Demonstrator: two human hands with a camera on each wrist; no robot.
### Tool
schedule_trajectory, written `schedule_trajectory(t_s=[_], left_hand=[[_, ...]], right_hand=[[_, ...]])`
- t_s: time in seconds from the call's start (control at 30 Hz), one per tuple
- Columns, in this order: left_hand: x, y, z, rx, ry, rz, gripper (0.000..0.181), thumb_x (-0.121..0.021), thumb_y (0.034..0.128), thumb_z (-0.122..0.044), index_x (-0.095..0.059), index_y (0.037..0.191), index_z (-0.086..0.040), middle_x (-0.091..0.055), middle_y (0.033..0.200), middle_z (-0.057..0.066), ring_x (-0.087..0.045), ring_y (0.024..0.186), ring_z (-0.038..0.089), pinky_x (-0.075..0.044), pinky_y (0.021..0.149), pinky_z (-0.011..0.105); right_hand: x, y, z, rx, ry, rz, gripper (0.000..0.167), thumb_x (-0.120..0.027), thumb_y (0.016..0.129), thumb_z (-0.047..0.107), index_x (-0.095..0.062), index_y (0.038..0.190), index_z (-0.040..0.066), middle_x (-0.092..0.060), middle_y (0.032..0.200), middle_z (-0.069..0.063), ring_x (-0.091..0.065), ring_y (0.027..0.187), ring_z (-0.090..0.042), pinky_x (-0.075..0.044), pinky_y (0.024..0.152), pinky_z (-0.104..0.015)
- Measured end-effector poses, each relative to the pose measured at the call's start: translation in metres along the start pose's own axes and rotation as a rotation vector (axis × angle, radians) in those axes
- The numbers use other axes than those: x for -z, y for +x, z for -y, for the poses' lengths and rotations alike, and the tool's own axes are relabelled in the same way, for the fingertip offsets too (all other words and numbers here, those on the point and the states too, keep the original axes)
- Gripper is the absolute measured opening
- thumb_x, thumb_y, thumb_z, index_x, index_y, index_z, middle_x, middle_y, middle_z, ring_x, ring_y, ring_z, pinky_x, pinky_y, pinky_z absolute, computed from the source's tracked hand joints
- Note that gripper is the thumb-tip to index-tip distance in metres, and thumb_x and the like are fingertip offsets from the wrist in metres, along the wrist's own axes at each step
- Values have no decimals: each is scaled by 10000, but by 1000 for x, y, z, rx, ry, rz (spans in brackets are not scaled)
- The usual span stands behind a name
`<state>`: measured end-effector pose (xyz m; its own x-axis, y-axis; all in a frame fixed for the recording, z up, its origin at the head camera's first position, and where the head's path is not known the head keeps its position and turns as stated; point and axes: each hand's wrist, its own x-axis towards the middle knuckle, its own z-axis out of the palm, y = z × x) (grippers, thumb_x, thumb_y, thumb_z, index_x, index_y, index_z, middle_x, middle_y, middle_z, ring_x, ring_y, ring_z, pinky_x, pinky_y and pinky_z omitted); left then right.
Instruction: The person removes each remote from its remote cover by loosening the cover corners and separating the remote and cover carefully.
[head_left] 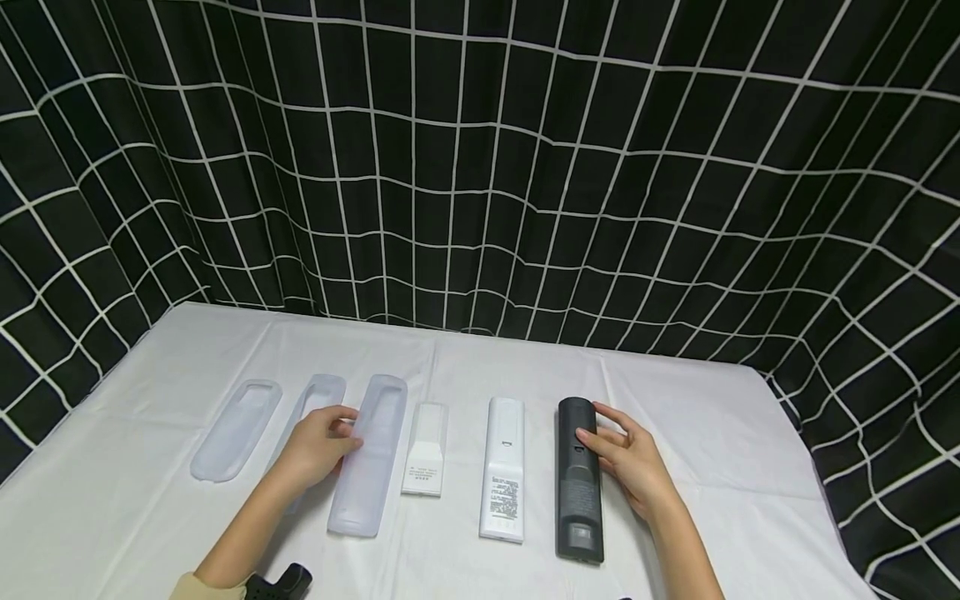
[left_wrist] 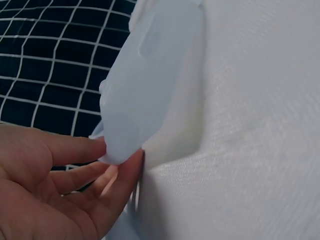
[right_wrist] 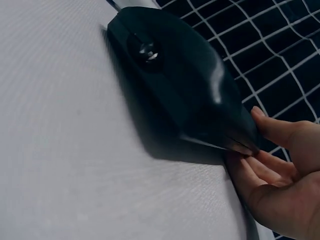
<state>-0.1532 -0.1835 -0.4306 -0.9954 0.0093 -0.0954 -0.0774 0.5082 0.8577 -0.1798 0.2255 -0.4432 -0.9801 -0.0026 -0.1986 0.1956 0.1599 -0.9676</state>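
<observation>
My left hand (head_left: 318,446) pinches the edge of a long translucent remote-control cover (head_left: 371,467). In the left wrist view, the thumb and fingers stand on either side of the pale cover (left_wrist: 142,90). On the right, my right hand (head_left: 633,458) grips a black remote control (head_left: 577,500), back side up, between thumb and fingers. The right wrist view shows that dark remote (right_wrist: 175,80) seen from its end, fingers at its far side. Between the hands lie a white remote (head_left: 502,458) and a shorter white remote (head_left: 426,450), both showing their printed backs.
Two more translucent covers lie left of the held one: a short one (head_left: 236,429) and another (head_left: 322,390) partly hidden behind my left hand. A white cloth (head_left: 712,417) covers the table. Behind it hangs a black curtain (head_left: 465,167) with a white grid.
</observation>
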Motion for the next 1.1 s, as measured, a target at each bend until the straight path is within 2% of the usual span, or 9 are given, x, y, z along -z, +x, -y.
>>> schedule_trajectory(t_s=[0.17, 0.27, 0.4, 0.83, 1.1], left_hand=[[0, -1, -2, -8, 17, -30, 415, -687, 946, 30, -604, 1334, 154, -664, 1169, 266, -680, 902, 260, -590, 682, 330], [1, -2, -5, -5, 14, -34, 412, -673, 949, 43, -604, 1339, 155, -674, 1176, 282, -692, 874, 253, -611, 703, 349], [4, -2, -7, 3, 13, -28, 393, -659, 950, 54, -615, 1327, 157, -686, 1180, 291, -727, 918, 299, -644, 749, 388], [5, -2, -7, -17, -23, -12, 391, -641, 967, 50, -605, 1339, 163, -653, 1293, 340, -682, 1172, 468, -650, 827, 431], [9, 0, -7, -20, -71, -3, 398, -633, 973, 46, -593, 1348, 171, -646, 1311, 349, -670, 1180, 473, -642, 878, 462]], right_hand=[[-1, 0, 0, -4, -13, -7, 720, -707, 1008, 80, -332, 1616, -7, -741, 1213, -85, -723, 855, -26, -594, 805, -200], [-1, -1, 1, -7, -42, -15, 717, -709, 1009, 95, -337, 1611, -20, -683, 1313, -210, -709, 868, -11, -585, 804, -183], [-2, -2, 3, 1, -83, -16, 713, -707, 1011, 108, -342, 1606, -36, -488, 1512, -355, -699, 897, 5, -581, 821, -169], [1, -2, 5, 19, -131, -41, 664, -708, 999, 54, -389, 1558, -110, -473, 1511, -391, -710, 947, -14, -607, 826, -191], [7, -4, 9, 17, -110, -42, 600, -663, 1010, 3, -402, 1527, -152, -493, 1496, -386, -712, 942, -23, -632, 840, -253]])
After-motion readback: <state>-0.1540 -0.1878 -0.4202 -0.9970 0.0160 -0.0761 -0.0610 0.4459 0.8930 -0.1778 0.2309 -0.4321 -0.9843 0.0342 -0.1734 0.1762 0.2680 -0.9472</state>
